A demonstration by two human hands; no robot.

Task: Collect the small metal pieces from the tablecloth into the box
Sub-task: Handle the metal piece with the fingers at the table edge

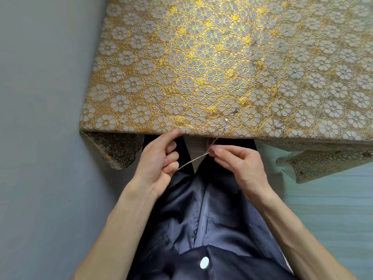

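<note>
Covering the whole table, the gold flowered tablecloth (201, 57) is the landmark for everything else, and its busy raised pattern hides small things well. Just below its near edge, the left hand (159, 158) has its fingers curled round one end of a thin silver chain (191, 160). The right hand (240, 164) pinches the same chain between thumb and fingertip further along. The chain runs taut between the two hands, and a short tail rises from the right hand's pinch to the cloth's near edge. Smallest of all, a few small metal pieces (232, 113) lie on the cloth just inside that near edge, right of the middle, with another clasp-like bit (281, 126) further right. No box shows anywhere around the cloth.

By its look, the chain is very light, limp and slippery, and likely to tangle or snag on the raised pattern. Gathering it into the palm seems safer than dragging it. The loose bits look stiff, tiny and easy to flick away, so each probably wants a fingertip pinch from straight above.
</note>
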